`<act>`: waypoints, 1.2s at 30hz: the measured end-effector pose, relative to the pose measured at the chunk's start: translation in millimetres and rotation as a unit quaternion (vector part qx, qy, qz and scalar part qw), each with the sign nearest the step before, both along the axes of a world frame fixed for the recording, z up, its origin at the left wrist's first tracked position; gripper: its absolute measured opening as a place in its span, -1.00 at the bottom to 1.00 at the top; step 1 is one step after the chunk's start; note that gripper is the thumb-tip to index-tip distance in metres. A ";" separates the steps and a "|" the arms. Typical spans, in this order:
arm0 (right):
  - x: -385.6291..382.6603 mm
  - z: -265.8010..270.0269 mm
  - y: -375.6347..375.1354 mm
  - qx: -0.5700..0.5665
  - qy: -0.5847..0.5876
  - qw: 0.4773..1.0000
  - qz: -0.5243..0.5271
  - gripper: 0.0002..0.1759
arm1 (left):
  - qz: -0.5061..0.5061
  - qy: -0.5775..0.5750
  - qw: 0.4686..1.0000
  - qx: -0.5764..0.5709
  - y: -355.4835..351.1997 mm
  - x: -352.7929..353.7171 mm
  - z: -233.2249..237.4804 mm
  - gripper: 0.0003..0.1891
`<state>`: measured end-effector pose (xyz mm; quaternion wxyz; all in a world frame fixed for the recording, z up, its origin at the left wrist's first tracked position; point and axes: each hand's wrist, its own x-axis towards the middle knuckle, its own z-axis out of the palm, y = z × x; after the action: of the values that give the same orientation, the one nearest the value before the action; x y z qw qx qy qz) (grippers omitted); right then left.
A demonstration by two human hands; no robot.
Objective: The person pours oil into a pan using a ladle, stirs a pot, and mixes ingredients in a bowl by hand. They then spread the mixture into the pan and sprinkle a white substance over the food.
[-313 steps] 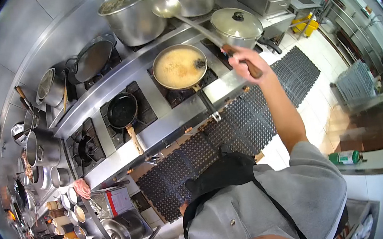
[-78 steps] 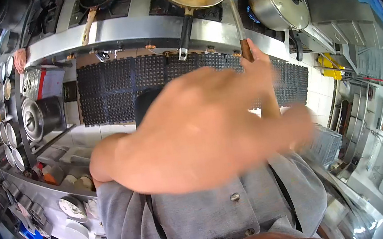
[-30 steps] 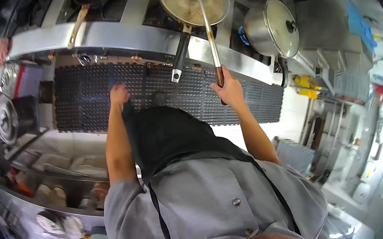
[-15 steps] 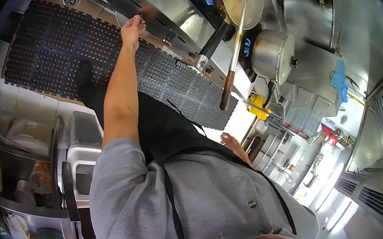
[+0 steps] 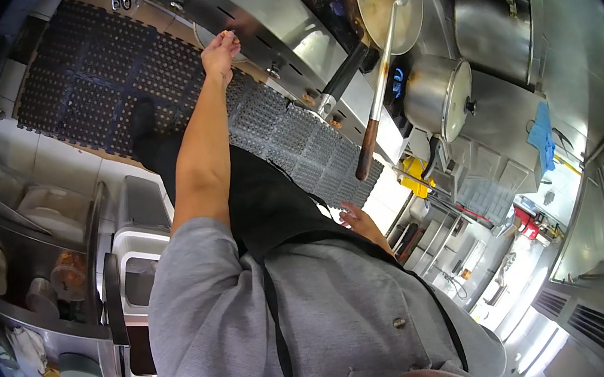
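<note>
My left hand (image 5: 219, 54) reaches out to the stove front (image 5: 273, 45), its fingers closed round a small burner knob (image 5: 233, 36) that they mostly hide. Low beside the black apron (image 5: 266, 200) hangs my right hand (image 5: 356, 217), fingers apart and holding nothing. On the stove sits a long-handled wok (image 5: 406, 21) with pale contents. A ladle (image 5: 381, 96) rests in it, its wooden handle sticking out toward me. Next to the wok stands a lidded metal pot (image 5: 438, 96), with a blue flame beside it.
More knobs (image 5: 308, 97) line the stove front. Black perforated mats (image 5: 92, 78) cover the floor. Behind on the left are a counter with containers (image 5: 56, 211) and a white bin (image 5: 139, 272). A blue cloth (image 5: 541, 136) hangs at the right, near a yellow object (image 5: 415, 174).
The blue flame by the wok, bright before, is no longer plainly visible. My left hand stays at the knob, its wrist turned slightly. My right hand's fingers have spread a little.
</note>
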<state>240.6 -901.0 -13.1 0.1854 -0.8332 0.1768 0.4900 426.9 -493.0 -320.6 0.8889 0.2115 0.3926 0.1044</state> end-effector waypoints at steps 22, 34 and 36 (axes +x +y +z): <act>-5.9 -8.3 15.2 0.050 -0.009 0.997 0.063 -0.37 | 0.011 -0.014 0.999 -0.037 -0.4 0.3 -3.8 -0.49; 8.0 -78.0 21.3 0.093 -0.076 0.969 0.215 -0.48 | -0.093 0.140 0.985 0.039 26.0 -119.8 44.0 0.03; 14.1 -98.3 33.5 0.121 -0.113 0.932 0.323 -0.53 | -0.120 0.167 0.975 0.082 29.6 -164.3 45.5 -0.02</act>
<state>254.7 -867.5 -111.4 0.1356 -0.8662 -0.1846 0.4441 262.6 -463.3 -275.1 0.7967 0.3434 0.4973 -0.0079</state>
